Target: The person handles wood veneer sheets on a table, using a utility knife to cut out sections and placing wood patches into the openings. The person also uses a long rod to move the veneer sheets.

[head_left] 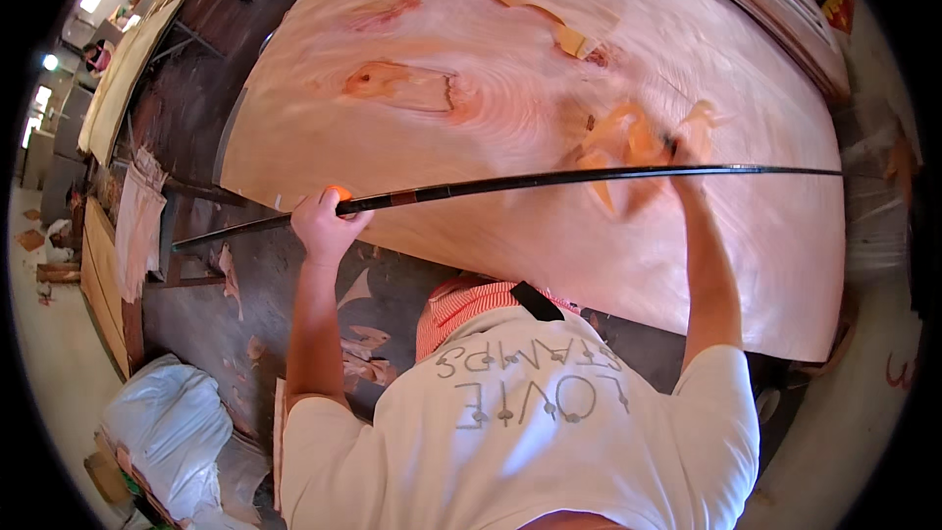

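My left hand point(329, 221) is closed around a long thin black rod point(510, 182) near its left end. A small orange piece point(340, 193) shows at that hand's fingertips. The rod lies across the near part of a large sheet of pale wood veneer point(471, 177) with knots and reddish grain. My right hand point(690, 149) is over the sheet, close to the rod, its fingers smeared by motion. Beside it are blurred curling orange-tan strips point(628, 137); I cannot tell whether the hand holds them or a small dark thing there.
A torn tan strip point(530, 8) lies on the far part of the sheet. Stacked boards point(147, 59) stand at the left. A white plastic bundle point(172, 422) sits at lower left, and veneer scraps point(368, 353) litter the dark floor in front of me.
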